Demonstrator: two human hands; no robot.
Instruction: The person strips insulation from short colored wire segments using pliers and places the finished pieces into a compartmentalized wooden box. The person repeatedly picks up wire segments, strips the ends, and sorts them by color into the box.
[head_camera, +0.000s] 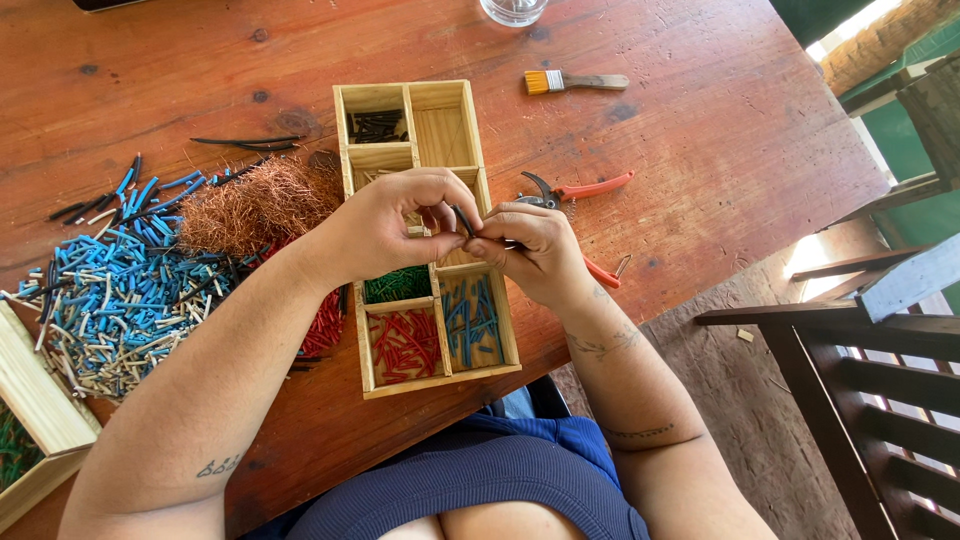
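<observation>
My left hand (392, 225) and my right hand (533, 252) meet above a wooden sorting box (470, 140) with several compartments. Both pinch a short black piece of wire insulation (464, 221) between their fingertips. Under the hands, the box holds green pieces (397, 285), red pieces (404, 345) and blue pieces (474, 320). Black pieces (377, 126) lie in a far compartment.
A large pile of blue, white and black cut pieces (110, 290) and a tangle of copper strands (255, 205) lie to the left. Orange-handled pliers (580, 190) lie right of the box, a small brush (570, 82) farther away. A dark wooden chair (860, 370) stands at right.
</observation>
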